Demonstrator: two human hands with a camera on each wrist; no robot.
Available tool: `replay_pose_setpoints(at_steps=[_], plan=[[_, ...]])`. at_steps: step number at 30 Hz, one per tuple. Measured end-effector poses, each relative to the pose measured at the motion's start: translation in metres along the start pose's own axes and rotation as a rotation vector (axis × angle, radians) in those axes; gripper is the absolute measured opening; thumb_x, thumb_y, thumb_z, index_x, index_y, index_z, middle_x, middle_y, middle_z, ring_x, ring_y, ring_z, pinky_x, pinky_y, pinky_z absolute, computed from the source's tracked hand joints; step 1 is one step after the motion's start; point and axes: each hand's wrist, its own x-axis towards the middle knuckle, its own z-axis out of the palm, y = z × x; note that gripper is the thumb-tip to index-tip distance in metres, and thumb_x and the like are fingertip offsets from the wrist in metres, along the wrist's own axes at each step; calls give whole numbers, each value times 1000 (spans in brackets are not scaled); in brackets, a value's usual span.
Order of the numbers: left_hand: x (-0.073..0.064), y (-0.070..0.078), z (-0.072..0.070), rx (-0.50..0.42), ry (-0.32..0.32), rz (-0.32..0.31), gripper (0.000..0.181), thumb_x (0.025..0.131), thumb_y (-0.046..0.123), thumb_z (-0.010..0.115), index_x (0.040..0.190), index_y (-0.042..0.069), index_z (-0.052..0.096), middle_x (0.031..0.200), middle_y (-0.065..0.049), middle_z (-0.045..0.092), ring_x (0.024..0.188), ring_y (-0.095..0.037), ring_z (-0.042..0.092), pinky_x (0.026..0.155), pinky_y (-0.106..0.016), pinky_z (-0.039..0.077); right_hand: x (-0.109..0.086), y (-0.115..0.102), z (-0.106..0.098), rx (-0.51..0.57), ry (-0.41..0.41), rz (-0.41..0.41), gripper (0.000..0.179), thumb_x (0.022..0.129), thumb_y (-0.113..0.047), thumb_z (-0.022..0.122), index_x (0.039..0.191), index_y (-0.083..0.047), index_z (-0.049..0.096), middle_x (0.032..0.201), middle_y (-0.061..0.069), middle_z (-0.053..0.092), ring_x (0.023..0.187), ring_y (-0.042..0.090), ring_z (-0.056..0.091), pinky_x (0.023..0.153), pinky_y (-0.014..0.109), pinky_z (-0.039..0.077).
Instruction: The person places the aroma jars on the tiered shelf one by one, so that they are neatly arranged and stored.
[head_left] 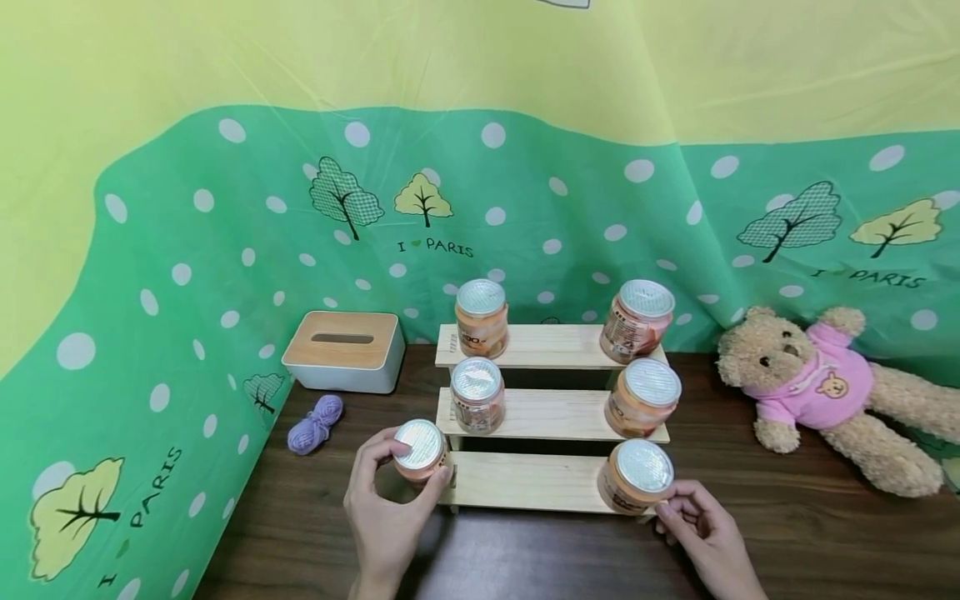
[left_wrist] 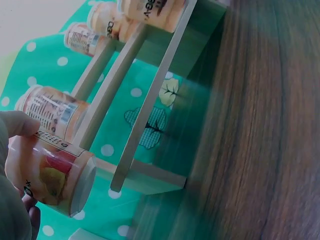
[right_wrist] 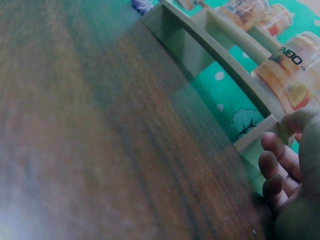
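Note:
My left hand (head_left: pixel 386 508) grips a jar (head_left: pixel 422 448) with a silver lid and a fruit-printed label, thumb and fingers on opposite sides. In the left wrist view this jar (left_wrist: pixel 50 175) overlaps the end of the lowest board. My right hand (head_left: pixel 705 529) is at the right end of the three-step wooden stand (head_left: pixel 532 483), thumb and forefinger pinching its lowest corner. Its other fingers (right_wrist: pixel 269 162) are curled beside the end panel. Right above the fingertips, another jar (head_left: pixel 637 475) stands on the lowest step.
Two jars stand on the middle step, left (head_left: pixel 478 396) and right (head_left: pixel 643 398); the top step also bears a left jar (head_left: pixel 482 318) and a right one (head_left: pixel 637 321). A tissue box (head_left: pixel 345 354) and purple yarn (head_left: pixel 315 425) lie left. A teddy bear (head_left: pixel 817 383) lies right.

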Motion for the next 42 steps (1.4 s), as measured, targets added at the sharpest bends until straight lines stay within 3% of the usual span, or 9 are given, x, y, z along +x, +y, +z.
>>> replay_pose_setpoints(at_steps=[15, 30, 42], plan=[[-17, 7, 17, -23, -93, 20, 53, 69, 6, 106, 108, 12, 71, 130, -5, 74, 113, -19, 69, 95, -26, 50, 0, 0, 0, 17, -2, -3, 30, 102, 23, 58, 113, -3, 67, 79, 6, 70, 68, 13, 66, 57, 27, 55], [-28, 9, 32, -38, -168, -10, 55, 68, 9, 107, 109, 19, 70, 133, 0, 72, 120, -22, 70, 99, -29, 53, 1, 0, 1, 4, -2, 1, 30, 102, 23, 59, 114, -4, 67, 79, 6, 70, 68, 13, 66, 56, 27, 55], [-35, 5, 40, -31, -155, 10, 54, 72, 9, 105, 111, 19, 69, 135, 0, 70, 120, -20, 68, 100, -27, 50, 0, 1, 0, 3, -5, 1, 30, 102, 22, 59, 114, -4, 67, 79, 6, 70, 67, 13, 65, 56, 27, 54]])
